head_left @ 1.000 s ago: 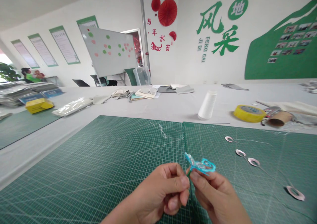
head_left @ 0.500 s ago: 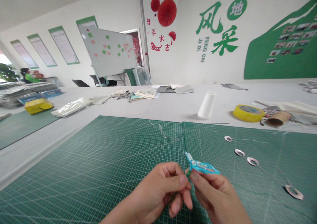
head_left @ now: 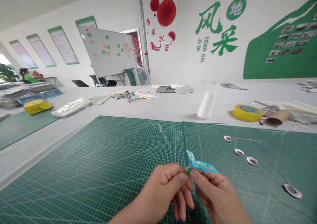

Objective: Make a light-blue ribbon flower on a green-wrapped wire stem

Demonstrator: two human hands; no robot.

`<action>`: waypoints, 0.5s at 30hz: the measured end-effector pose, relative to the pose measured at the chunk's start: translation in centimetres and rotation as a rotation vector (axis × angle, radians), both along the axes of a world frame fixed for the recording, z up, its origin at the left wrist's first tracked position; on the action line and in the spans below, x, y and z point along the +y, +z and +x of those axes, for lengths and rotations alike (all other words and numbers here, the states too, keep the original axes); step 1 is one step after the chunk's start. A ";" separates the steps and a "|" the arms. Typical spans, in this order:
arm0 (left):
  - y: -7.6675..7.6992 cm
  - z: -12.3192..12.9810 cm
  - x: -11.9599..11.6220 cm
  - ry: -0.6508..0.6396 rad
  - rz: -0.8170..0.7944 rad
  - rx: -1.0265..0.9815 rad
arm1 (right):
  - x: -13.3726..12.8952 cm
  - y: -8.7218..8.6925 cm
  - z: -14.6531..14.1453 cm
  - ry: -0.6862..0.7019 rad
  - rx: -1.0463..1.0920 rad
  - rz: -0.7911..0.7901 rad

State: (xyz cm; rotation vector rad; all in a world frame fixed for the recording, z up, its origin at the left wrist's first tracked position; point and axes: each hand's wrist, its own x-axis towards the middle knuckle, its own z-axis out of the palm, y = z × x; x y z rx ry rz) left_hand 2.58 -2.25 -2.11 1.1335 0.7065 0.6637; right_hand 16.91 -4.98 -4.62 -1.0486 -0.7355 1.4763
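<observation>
A blue winged piece with shiny, pale beads is pinched between the thumb and fingers of my right hand. At its base is a short green wrapped stem, which the thumb and forefinger of my left hand grip. The other fingers of my left hand hang loosely below. Both hands meet over the green cutting mat. A thin green thread runs over the mat to the right of my right hand.
Several pale pink rings on wires, one of them at the mat's right, lie flat. Behind stand a white thread cone, yellow tape and a cardboard tube. Fabric scraps lie farther back; a yellow box is at left.
My left hand has turned slightly, its lower fingers now hanging further down. The blue piece has tilted a little, and more of its green stem shows between my hands.
</observation>
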 end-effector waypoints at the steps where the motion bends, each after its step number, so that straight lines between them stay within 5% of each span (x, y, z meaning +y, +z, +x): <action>1: 0.1 0.0 0.0 -0.007 0.008 0.005 | 0.0 0.1 0.0 -0.004 -0.001 0.002; 9: 0.3 -0.3 0.0 -0.114 -0.030 -0.048 | -0.2 0.8 -0.3 0.016 0.024 0.010; 15: -0.1 -0.7 0.1 -0.182 -0.201 -0.188 | -0.1 0.9 -0.5 0.035 0.071 0.012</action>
